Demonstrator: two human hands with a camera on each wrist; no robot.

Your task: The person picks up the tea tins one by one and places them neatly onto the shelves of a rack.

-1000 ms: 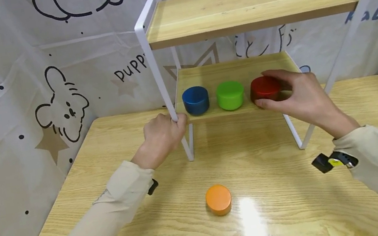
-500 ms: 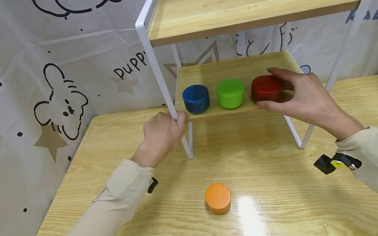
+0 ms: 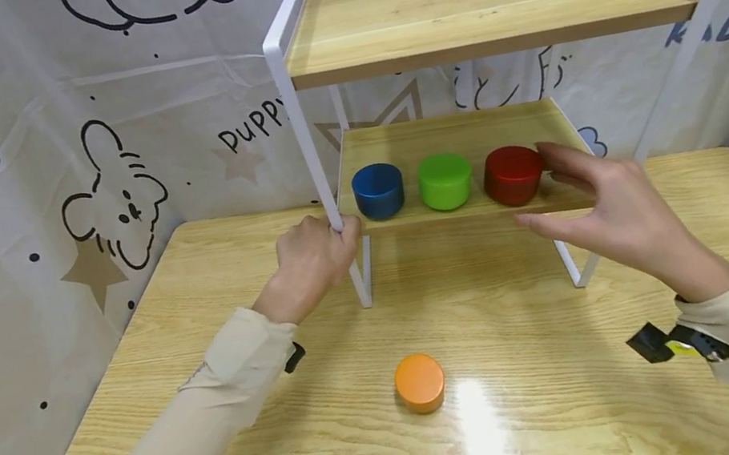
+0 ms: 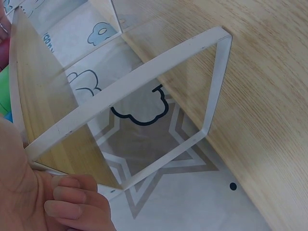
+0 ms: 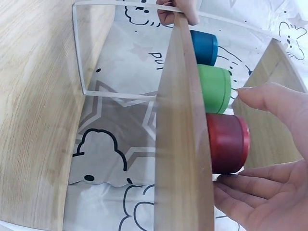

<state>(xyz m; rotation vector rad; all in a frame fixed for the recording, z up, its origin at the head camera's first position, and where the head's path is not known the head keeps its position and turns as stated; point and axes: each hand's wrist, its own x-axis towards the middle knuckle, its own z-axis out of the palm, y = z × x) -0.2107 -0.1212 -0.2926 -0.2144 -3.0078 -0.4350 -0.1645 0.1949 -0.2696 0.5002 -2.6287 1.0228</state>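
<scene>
A two-tier shelf (image 3: 488,14) with wooden boards and a white frame stands on the table. My left hand (image 3: 314,265) grips its front left post at the lower board; curled fingers (image 4: 79,197) show in the left wrist view. On the lower board stand a blue round container (image 3: 378,191), a green round container (image 3: 445,181) and a red round container (image 3: 513,175), left to right. My right hand (image 3: 615,216) is spread just right of the red one, thumb in front, holding nothing. Whether a fingertip still touches the red container is hard to tell.
An orange round container (image 3: 420,384) rests on the wooden table (image 3: 287,452) in front of the shelf. The upper board (image 3: 479,4) overhangs the row of containers. A printed cloth (image 3: 197,110) hangs behind the table.
My right hand has let go of the red container and drawn back to the right and toward me. The red container stays on the lower board. My left hand keeps its grip.
</scene>
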